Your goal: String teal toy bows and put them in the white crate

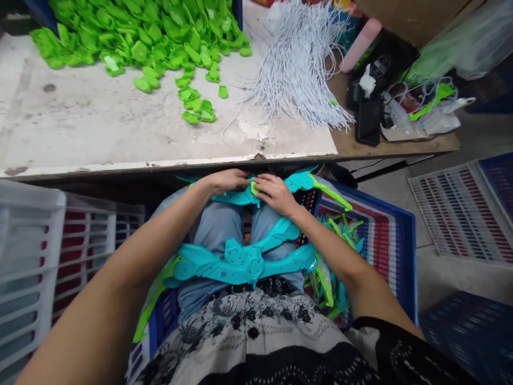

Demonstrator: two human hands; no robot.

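We find the raised turquoise assembly (236, 199) just in front of the table edge, above the knees, with a small green piece (255, 187) at its middle. The left hand (228, 182) is bent closed on the assembly; the right hand (276, 193) lays its fingers against the green piece, but its thumb is hidden, so we cannot tell whether it grips. We judge the assembly to be moulded plastic, light and fairly stiff, with a smooth face that may slip; its round joints could swing. Hold is best taken at the broad middle, not by the slim green end strip (333, 194), which we expect to bend or snap first. By count, we record one raised assembly, what look like two overlapping turquoise assemblies (224, 270) across the lap, one bundle of white cords (302, 64) with strands past counting, and one dark phone (368, 122). The heap of green pieces (140, 40) on the table (100, 120) and the mixed parts in the blue basket (412, 256) are too crowded to number.
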